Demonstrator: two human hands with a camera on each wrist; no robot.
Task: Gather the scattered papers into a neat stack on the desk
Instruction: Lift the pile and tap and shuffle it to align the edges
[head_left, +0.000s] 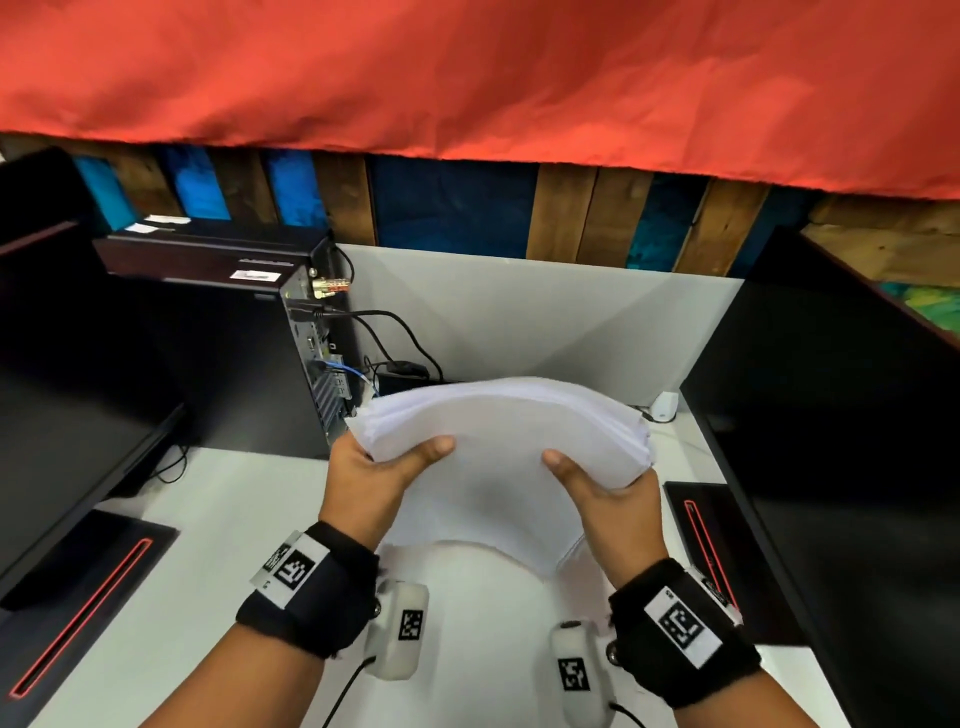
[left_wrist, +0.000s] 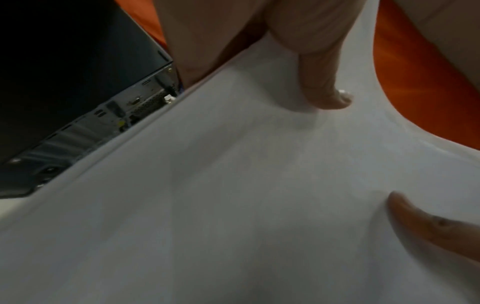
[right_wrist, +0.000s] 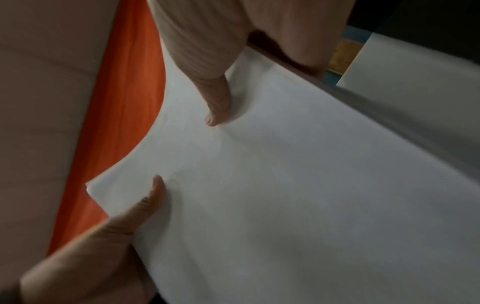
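Left hand: is being held forward, thumb on top, fingers curled under the stack's left edge.
Right hand: is being mirrored on the right edge.
Paper stack: white, thick, is being bowed upward above the white table.
Computer tower: black, standing behind.

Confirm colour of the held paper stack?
Plain white paper stack, unprinted; head view shows it best.

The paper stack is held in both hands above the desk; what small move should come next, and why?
Probably lower the paper stack and tap its bottom edge on the desk. Left hand and right hand hold its sides, it bows, and sheet edges look uneven.
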